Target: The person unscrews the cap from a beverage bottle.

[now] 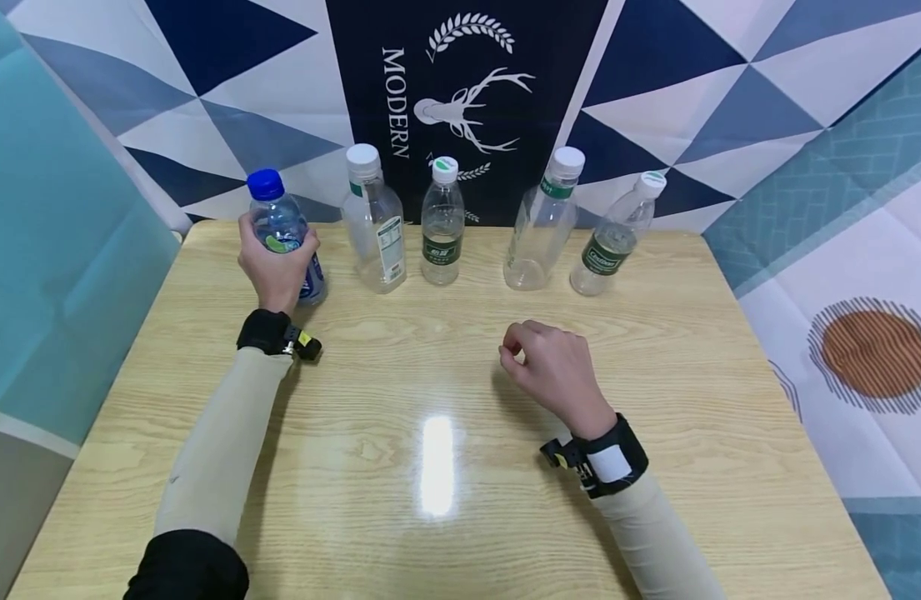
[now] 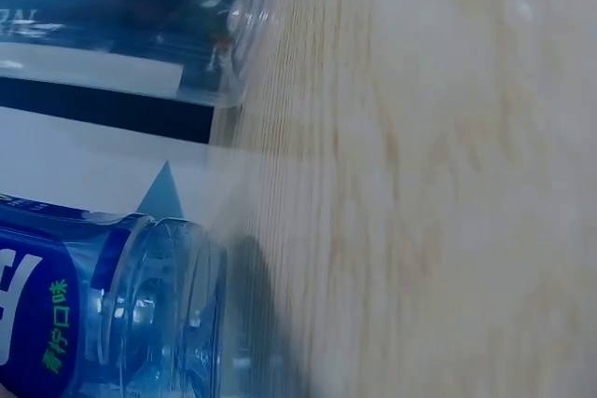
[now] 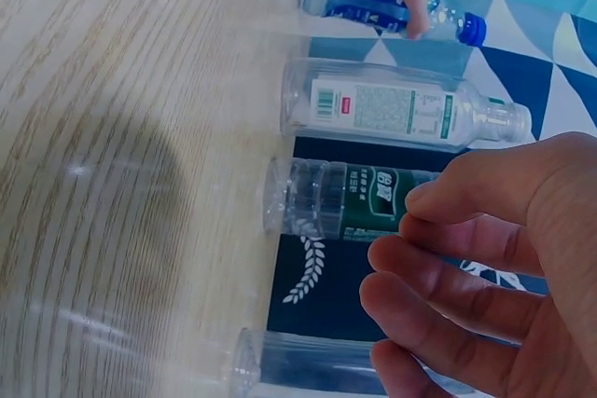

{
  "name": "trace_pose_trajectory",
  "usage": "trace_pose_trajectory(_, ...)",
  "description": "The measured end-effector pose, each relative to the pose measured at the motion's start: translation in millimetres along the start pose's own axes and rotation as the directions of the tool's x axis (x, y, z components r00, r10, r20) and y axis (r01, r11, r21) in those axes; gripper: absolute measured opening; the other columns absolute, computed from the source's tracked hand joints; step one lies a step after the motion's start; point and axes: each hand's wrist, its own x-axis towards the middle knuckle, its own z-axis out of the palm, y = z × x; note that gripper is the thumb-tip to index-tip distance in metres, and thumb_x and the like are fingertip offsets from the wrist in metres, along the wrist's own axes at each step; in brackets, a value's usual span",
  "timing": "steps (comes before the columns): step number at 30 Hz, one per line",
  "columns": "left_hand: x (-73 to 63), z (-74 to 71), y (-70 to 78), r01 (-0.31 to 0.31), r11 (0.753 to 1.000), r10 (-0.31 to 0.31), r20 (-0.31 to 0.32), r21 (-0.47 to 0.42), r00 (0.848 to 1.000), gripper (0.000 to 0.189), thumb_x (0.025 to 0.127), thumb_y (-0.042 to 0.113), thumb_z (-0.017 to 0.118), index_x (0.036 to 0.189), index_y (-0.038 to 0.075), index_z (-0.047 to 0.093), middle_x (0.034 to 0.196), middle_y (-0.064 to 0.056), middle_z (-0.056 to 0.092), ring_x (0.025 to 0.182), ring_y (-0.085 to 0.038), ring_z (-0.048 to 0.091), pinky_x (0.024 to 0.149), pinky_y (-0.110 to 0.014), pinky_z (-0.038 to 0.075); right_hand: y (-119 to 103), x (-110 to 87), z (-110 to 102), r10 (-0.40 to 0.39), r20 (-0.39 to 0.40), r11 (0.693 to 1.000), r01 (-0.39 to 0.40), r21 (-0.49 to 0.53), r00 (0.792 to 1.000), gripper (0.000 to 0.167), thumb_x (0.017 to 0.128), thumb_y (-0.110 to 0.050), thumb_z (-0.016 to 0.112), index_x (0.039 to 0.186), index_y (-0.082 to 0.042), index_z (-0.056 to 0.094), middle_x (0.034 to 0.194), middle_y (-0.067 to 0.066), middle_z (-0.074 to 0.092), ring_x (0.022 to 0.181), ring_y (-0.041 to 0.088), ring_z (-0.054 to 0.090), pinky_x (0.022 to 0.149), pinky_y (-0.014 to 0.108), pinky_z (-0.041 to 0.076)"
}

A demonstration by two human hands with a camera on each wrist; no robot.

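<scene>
At the table's back left, my left hand point(image 1: 277, 268) grips a blue-labelled plastic drink bottle point(image 1: 310, 279) with a blue cap, thumb and fingers around its upper part. The bottle stands nearly upright; its base point(image 2: 191, 314) is right at the tabletop in the left wrist view. Over the middle right of the table is my right hand point(image 1: 553, 367), its fingers loosely curled with nothing between them. In the right wrist view its fingers point(image 3: 448, 319) overlap a small green-labelled bottle point(image 3: 317, 198), which stands farther back.
Along the back edge stand a large clear bottle point(image 1: 376, 237) with a white label, a small green-labelled bottle point(image 1: 442, 225), another large clear bottle point(image 1: 538, 237) and a second small green-labelled bottle point(image 1: 610, 246), all white-capped. Behind the wooden table point(image 1: 385, 375) rises a patterned backdrop point(image 1: 280, 108).
</scene>
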Motion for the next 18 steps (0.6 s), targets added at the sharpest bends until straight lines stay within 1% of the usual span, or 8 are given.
trace_pose_trajectory(4, -8.0, -12.9, 2.4, -0.006, 1.0, 0.006, 0.006, 0.03, 1.0, 0.069, 0.078, 0.037, 0.082, 0.138, 0.018, 0.053, 0.138, -0.003, 0.065, 0.124, -0.018, 0.063, 0.108, -0.038, 0.051, 0, -0.3, -1, 0.0, 0.001, 1.0, 0.0, -0.008, 1.0, 0.008, 0.087, -0.018, 0.072, 0.08, -0.016, 0.071, 0.075, -0.001, 0.071, 0.05, 0.012, 0.05, 0.044, 0.028, 0.035)
trace_pose_trajectory(6, -13.9, -19.8, 3.6, -0.021, 0.998, 0.02, 0.016, 0.055, 1.0, 0.069, 0.077, 0.038, 0.082, 0.138, 0.018, 0.054, 0.136, -0.005, 0.066, 0.122, -0.02, 0.063, 0.106, -0.041, 0.051, 1, -0.2, -1, 0.004, -0.004, 1.0, -0.004, -0.013, 1.0, 0.008, 0.087, -0.018, 0.072, 0.08, -0.016, 0.071, 0.075, -0.001, 0.07, 0.05, 0.013, 0.051, 0.044, 0.029, 0.035)
trace_pose_trajectory(10, -28.1, -30.9, 7.5, -0.069, 0.994, 0.066, 0.044, 0.084, 0.997, 0.069, 0.076, 0.037, 0.082, 0.135, 0.013, 0.056, 0.131, -0.01, 0.068, 0.117, -0.025, 0.065, 0.101, -0.045, 0.052, 0, 0.2, -1, 0.005, -0.017, 1.0, -0.005, -0.016, 1.0, 0.008, 0.087, -0.018, 0.072, 0.08, -0.015, 0.071, 0.074, 0.0, 0.07, 0.049, 0.014, 0.051, 0.044, 0.03, 0.036)
trace_pose_trajectory(12, -35.6, -34.6, 11.9, -0.097, 0.991, 0.091, 0.06, 0.093, 0.994, 0.068, 0.075, 0.035, 0.082, 0.133, 0.012, 0.057, 0.128, -0.011, 0.07, 0.114, -0.026, 0.066, 0.097, -0.042, 0.052, 0, 0.6, 0, 0.003, -0.017, 1.0, -0.003, -0.013, 1.0, 0.008, 0.087, -0.018, 0.072, 0.08, -0.015, 0.071, 0.074, -0.001, 0.07, 0.049, 0.014, 0.051, 0.044, 0.03, 0.036)
trace_pose_trajectory(15, -48.1, -37.2, 21.3, -0.148, 0.986, 0.14, 0.096, 0.082, 0.986, 0.066, 0.074, 0.031, 0.084, 0.13, 0.009, 0.059, 0.123, -0.013, 0.072, 0.108, -0.027, 0.069, 0.09, -0.031, 0.052, 0, 1.4, 1, -0.001, -0.014, 1.0, 0.001, -0.006, 1.0, 0.009, 0.088, -0.018, 0.071, 0.079, -0.016, 0.071, 0.074, -0.001, 0.07, 0.05, 0.013, 0.052, 0.045, 0.03, 0.037)
trace_pose_trajectory(17, -58.3, -37.0, 28.7, -0.186, 0.98, 0.175, 0.133, 0.069, 0.975, 0.067, 0.072, 0.028, 0.085, 0.13, 0.006, 0.059, 0.12, -0.015, 0.074, 0.104, -0.028, 0.07, 0.086, -0.026, 0.051, -1, 2.5, 1, -0.003, -0.013, 1.0, 0.003, -0.003, 1.0, 0.009, 0.088, -0.018, 0.072, 0.079, -0.016, 0.071, 0.073, -0.001, 0.07, 0.05, 0.013, 0.052, 0.045, 0.03, 0.037)
trace_pose_trajectory(18, -64.0, -36.6, 32.3, -0.207, 0.976, 0.195, 0.155, 0.062, 0.968, 0.067, 0.071, 0.026, 0.085, 0.13, 0.005, 0.059, 0.118, -0.016, 0.074, 0.102, -0.029, 0.071, 0.085, -0.026, 0.05, -2, 3.0, 1, -0.004, -0.014, 1.0, 0.004, -0.001, 1.0, 0.009, 0.088, -0.017, 0.072, 0.079, -0.015, 0.071, 0.073, -0.001, 0.07, 0.05, 0.013, 0.052, 0.045, 0.029, 0.037)
